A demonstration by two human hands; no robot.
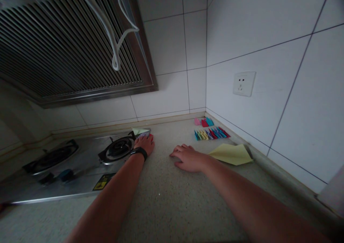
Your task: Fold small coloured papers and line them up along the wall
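My left hand (144, 145) reaches to the right edge of the stove, fingers stretched forward over a small pile of coloured paper. A red piece (151, 137) shows beside the fingers, and a pale green sheet (140, 131) sticks out behind them. The hand covers most of the pile. My right hand (188, 158) rests on the countertop (166, 200) with thumb and fingers apart, holding nothing. Just right of its wrist lies a creased pale yellow paper (232, 154). Beyond it stands a row of small folded paper pieces (212, 133) in several colours.
Pink, red and blue folded pieces (204, 122) sit in the back corner. The gas stove (86, 171) with two burners takes up the left side. A range hood (80, 49) with a dangling white cable (115, 57) hangs above. A socket (244, 83) is on the right wall.
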